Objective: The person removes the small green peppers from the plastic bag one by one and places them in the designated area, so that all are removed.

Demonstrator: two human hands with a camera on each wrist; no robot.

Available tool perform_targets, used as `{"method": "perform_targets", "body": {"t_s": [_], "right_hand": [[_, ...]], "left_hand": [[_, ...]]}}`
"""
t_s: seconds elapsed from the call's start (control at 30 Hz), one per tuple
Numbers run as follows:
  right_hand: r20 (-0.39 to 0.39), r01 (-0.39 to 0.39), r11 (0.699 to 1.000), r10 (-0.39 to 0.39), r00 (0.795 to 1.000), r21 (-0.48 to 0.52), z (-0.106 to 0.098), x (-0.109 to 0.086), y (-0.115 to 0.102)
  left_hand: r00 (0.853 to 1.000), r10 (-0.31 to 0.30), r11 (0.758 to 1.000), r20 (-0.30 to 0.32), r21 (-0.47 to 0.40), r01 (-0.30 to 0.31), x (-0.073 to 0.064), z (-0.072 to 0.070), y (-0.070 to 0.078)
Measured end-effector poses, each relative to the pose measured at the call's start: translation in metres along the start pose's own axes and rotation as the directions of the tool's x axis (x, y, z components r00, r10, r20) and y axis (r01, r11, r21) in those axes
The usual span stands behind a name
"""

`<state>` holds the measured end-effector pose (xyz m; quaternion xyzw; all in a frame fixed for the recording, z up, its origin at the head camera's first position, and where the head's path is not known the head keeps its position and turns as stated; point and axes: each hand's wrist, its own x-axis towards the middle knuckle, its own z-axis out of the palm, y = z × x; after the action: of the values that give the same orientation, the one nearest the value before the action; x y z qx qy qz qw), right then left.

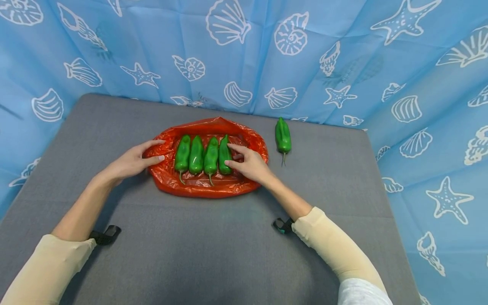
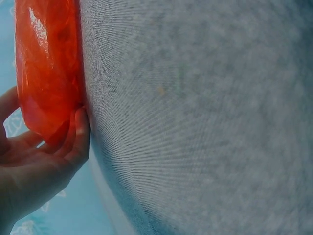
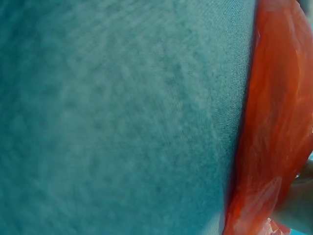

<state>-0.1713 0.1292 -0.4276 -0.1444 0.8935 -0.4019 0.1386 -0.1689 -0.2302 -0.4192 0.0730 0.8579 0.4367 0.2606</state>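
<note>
The desk (image 1: 213, 245) bears an open red bag (image 1: 202, 192), its edge gripped by the fingers of the left hand (image 1: 129, 163); the right hand's (image 1: 254, 166) fingers pinch the rightmost pepper (image 1: 223, 152) of four inside. The fifth pepper (image 1: 283, 135), outside, seems left to bag.

The bag (image 1: 202, 192) lay on the far half of the table (image 1: 198, 241). Inside it, four peppers (image 1: 211, 156) were set side by side in a row running left to right. A single pepper (image 1: 283, 135) lay on the table right of the bag, apart from it. The left hand (image 1: 131, 161) was at the bag's left end; the right hand (image 1: 251, 164), over its right side, was at the rightmost pepper (image 1: 224, 154). The curtain (image 1: 259, 55) hung behind the table.
</note>
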Motion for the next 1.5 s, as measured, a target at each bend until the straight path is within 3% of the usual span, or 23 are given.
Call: {"method": "perform_targets", "body": {"t_s": [0.43, 0.77, 1.1, 1.33, 1.5], "right_hand": [[0.030, 0.058, 0.997, -0.057, 0.998, -0.047, 0.0049, 0.0034, 0.0025], [0.047, 0.075, 0.997, -0.075, 0.996, -0.007, 0.0053, 0.0032, 0.0025], [0.045, 0.060, 0.992, -0.065, 0.997, 0.111, 0.0080, 0.0012, 0.0020], [0.061, 0.051, 0.996, -0.056, 0.997, 0.078, 0.0070, -0.0003, 0.0008], [0.099, 0.082, 0.993, -0.090, 0.991, 0.083, 0.0057, 0.0000, -0.0002]], "left_hand": [[1.000, -0.012, 1.000, -0.005, -0.011, 0.011, -0.0017, 0.0010, 0.0024], [1.000, -0.004, 1.000, -0.018, -0.029, 0.004, -0.0035, 0.0016, 0.0030], [1.000, 0.004, 1.000, -0.005, -0.022, -0.005, -0.0050, 0.0018, 0.0008], [1.000, 0.002, 1.000, -0.003, -0.022, -0.002, -0.0056, 0.0023, 0.0024], [1.000, -0.002, 1.000, -0.001, -0.027, 0.002, -0.0058, 0.0023, 0.0028]]}}
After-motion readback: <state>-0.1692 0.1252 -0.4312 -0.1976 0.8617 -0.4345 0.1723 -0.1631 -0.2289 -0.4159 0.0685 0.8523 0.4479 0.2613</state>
